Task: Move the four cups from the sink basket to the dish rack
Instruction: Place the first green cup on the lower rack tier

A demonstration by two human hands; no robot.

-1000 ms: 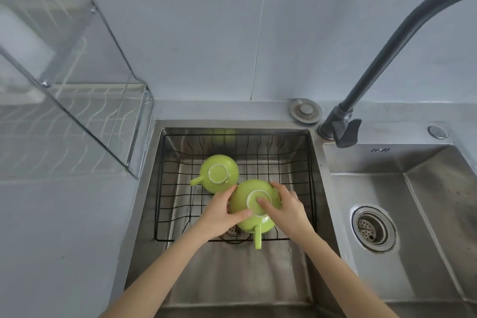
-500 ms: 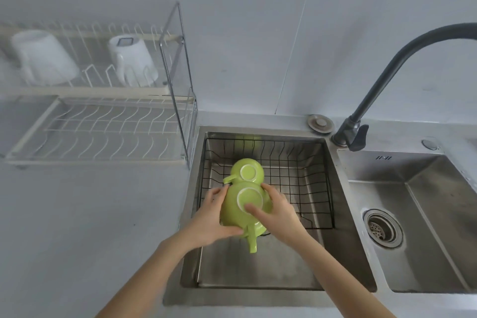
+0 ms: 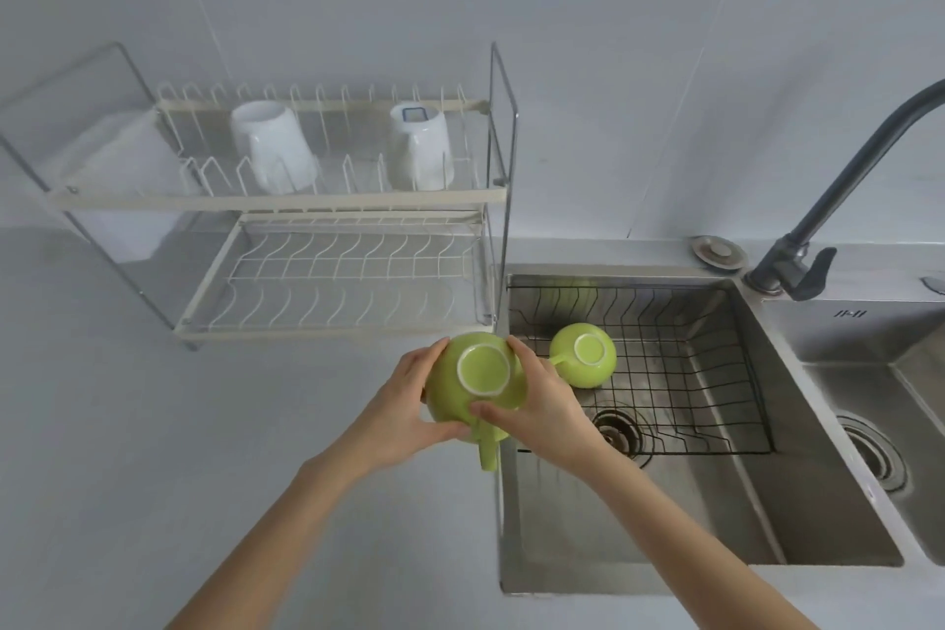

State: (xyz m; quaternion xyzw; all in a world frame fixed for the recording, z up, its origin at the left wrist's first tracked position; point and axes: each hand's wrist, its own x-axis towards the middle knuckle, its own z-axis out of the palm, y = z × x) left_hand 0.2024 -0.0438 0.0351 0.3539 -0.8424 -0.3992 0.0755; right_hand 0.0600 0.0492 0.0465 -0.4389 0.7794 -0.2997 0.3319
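Observation:
I hold an upside-down green cup [image 3: 475, 376] in both hands above the counter, just left of the sink's edge, its handle pointing toward me. My left hand [image 3: 404, 414] grips its left side and my right hand [image 3: 542, 404] its right side. A second green cup [image 3: 588, 356] lies upside down in the black wire sink basket [image 3: 705, 373]. Two white cups [image 3: 271, 146] [image 3: 422, 146] stand inverted on the top shelf of the two-tier dish rack [image 3: 327, 200]. The rack's lower shelf [image 3: 347, 271] holds nothing.
A dark faucet [image 3: 818, 215] arches over the divider between the two steel sink bowls. A round drain stopper [image 3: 716, 251] lies on the ledge behind the sink. A second bowl with a drain [image 3: 869, 455] is at the right. Grey counter [image 3: 153, 425] stretches left.
Both hands lifted the green cup out of the basket and carried it left, past the sink's edge. The view has swung left, bringing the dish rack fully into sight.

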